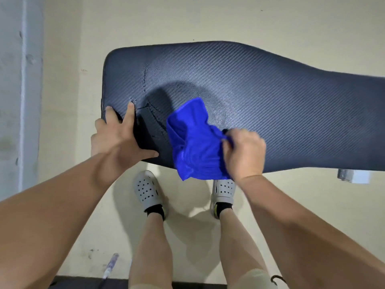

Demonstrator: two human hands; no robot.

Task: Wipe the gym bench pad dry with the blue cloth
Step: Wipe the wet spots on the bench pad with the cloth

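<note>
A dark gym bench pad [260, 97] with a woven, ribbed texture runs across the middle of the frame from centre left out past the right edge, narrowing toward the right. Its surface shows darker streaks and small beads (they look like moisture) near its left end, around the upper left of the pad and just beside the left hand.

The left hand [118, 136] lies spread and flat on the pad's lower-left corner, fingers splayed apart, the thumb stretched along the near edge and the index finger pointing up the frame; it grips nothing.

The right hand [243, 151] is at centre right of the frame, over the pad's near edge, its fingers curled tight and clamped on a bunched part of the blue cloth [193, 142]. The cloth fans out to the left of that hand: its upper part lies on the pad in loose folds, reaching up toward the middle of the frame, while its lower corner hangs off the near edge, over the floor [312, 205].

Both bare forearms come in from the bottom corners. Between them, in the lower centre, stand the person's legs, in black socks and pale grey perforated clogs [145, 188], the right clog partly hidden behind the hanging cloth. The floor is pale cream. A small clear tube-like object [110, 265] lies on it at the lower left, too blurred to identify.
</note>
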